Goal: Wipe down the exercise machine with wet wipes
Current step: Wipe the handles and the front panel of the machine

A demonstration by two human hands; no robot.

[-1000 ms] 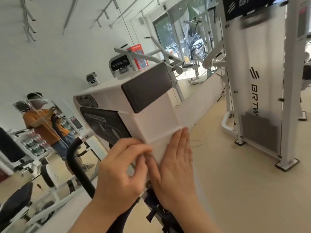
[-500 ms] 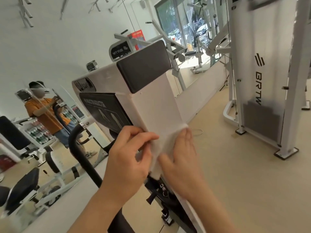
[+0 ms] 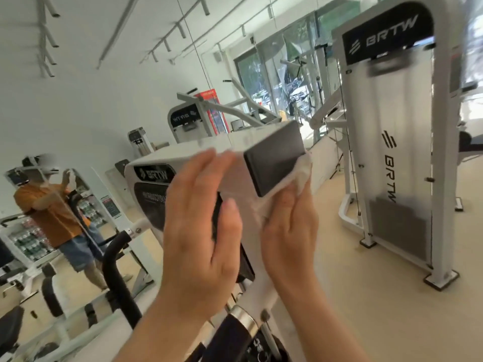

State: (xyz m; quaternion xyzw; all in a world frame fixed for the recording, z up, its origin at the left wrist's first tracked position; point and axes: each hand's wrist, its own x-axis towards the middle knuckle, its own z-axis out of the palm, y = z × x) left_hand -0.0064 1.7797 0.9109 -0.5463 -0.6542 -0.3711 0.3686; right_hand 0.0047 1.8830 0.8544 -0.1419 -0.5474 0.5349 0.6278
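The left hand (image 3: 198, 231) lies flat, fingers straight, against the near face of the white machine (image 3: 183, 158). The right hand (image 3: 287, 231), fingers extended, presses the white wipe (image 3: 303, 171) against the machine's right side, just below the dark panel (image 3: 274, 155). Bare floor (image 3: 366, 296) lies to the right; a black bar (image 3: 117, 270) stands near, lower left.

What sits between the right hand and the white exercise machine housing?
A crumpled white wet wipe, pressed by the right hand against the white exercise machine housing, just below its dark grey rectangular panel. The head view shows it.
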